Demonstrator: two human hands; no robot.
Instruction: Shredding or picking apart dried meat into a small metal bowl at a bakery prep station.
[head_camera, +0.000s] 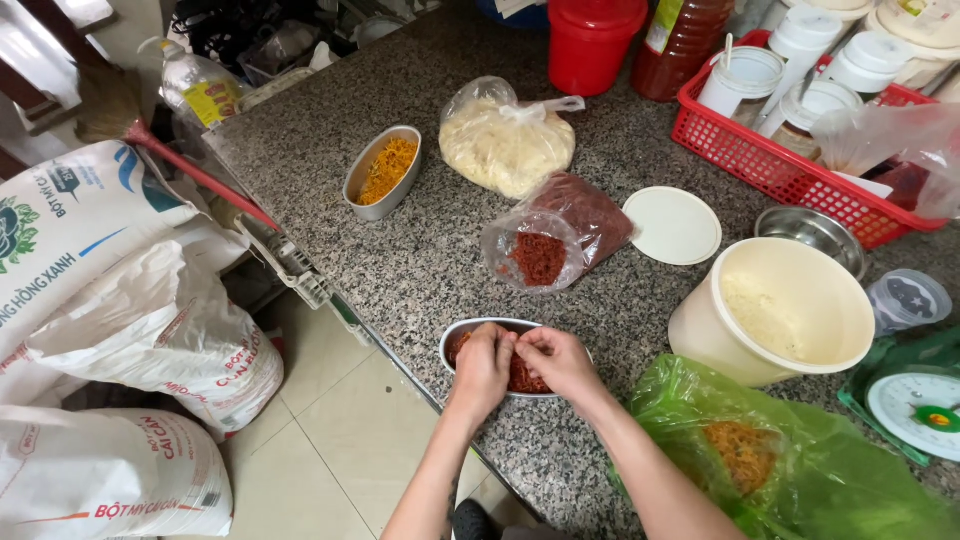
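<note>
Lower centre of frame: left hand (484, 366) and right hand (556, 361), fingers curled, pinching red shreds (524, 377) in oval dish (462, 331).

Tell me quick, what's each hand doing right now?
Left hand: fingers curled, pinching red shreds over the oval bowl.
Right hand: fingers curled, pinching the same red shreds.

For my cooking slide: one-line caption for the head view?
Both hands, left and right, work red shreds in an oval tin on a granite counter.
</note>
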